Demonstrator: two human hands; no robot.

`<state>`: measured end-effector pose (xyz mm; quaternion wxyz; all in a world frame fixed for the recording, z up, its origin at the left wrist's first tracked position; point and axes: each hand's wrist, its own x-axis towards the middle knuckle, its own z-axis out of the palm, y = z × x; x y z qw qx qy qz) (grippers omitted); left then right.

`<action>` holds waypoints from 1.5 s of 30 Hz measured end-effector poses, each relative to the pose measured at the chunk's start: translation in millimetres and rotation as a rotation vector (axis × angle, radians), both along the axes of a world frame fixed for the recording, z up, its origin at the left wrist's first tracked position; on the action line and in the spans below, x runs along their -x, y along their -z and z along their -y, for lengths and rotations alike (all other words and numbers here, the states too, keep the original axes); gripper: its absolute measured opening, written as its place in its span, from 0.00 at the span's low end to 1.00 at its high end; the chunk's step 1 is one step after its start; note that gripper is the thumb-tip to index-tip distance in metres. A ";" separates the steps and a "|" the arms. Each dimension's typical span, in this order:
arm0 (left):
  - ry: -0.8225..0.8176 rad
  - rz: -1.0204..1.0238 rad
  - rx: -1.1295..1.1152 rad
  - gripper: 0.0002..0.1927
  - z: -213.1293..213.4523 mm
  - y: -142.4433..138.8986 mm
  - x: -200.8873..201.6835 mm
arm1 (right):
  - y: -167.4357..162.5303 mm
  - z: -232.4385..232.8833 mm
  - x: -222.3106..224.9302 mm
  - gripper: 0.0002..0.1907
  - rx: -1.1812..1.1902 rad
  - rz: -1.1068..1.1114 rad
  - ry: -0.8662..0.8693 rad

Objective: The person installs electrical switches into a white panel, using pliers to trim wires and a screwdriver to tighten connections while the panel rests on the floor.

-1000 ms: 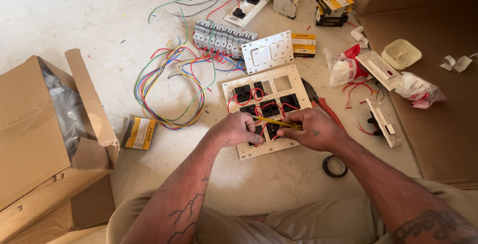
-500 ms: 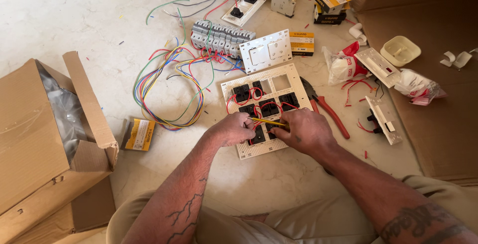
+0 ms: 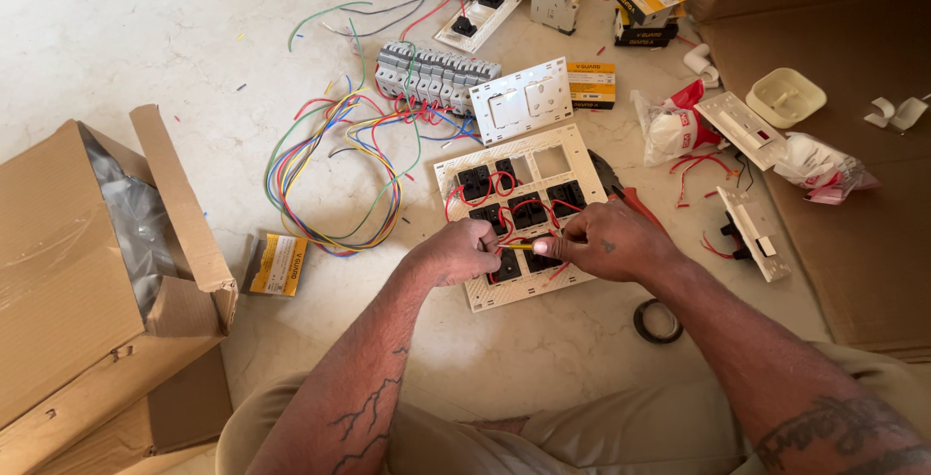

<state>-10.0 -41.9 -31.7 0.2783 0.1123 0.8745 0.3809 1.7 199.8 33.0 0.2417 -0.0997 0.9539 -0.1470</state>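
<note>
A white switch plate frame [image 3: 543, 160] lies face down on the pale floor, with several black switch modules joined by red wires. My left hand [image 3: 456, 252] rests on its near left corner, fingers curled around a thin yellow-handled tool or wire end. My right hand [image 3: 606, 242] pinches the other end of that yellow piece [image 3: 521, 246] over the lower modules. Both forearms reach in from the bottom of the view.
A loose bundle of coloured wires [image 3: 325, 165] lies left of the plate, with a row of grey circuit breakers [image 3: 432, 73] behind. An open cardboard box [image 3: 87, 262] stands at left. A tape roll [image 3: 658, 321], red-handled pliers [image 3: 635, 205], small yellow boxes and switch parts lie around.
The view has shifted slightly. Both hands stay on the plate's lower part, with only small finger movements on the yellow piece.
</note>
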 end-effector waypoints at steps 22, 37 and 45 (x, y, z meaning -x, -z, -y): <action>-0.156 -0.194 -0.043 0.18 7.8 -0.9 4.1 | -4.7 -34.9 13.5 0.16 0.151 -0.172 0.389; -0.195 -0.280 -0.051 0.12 -0.1 -16.8 -1.6 | -15.6 -13.8 6.1 0.16 0.124 -0.116 0.287; -0.175 -0.338 -0.050 0.11 -2.2 -19.7 -4.4 | -27.6 -2.4 -1.7 0.18 0.177 -0.219 0.272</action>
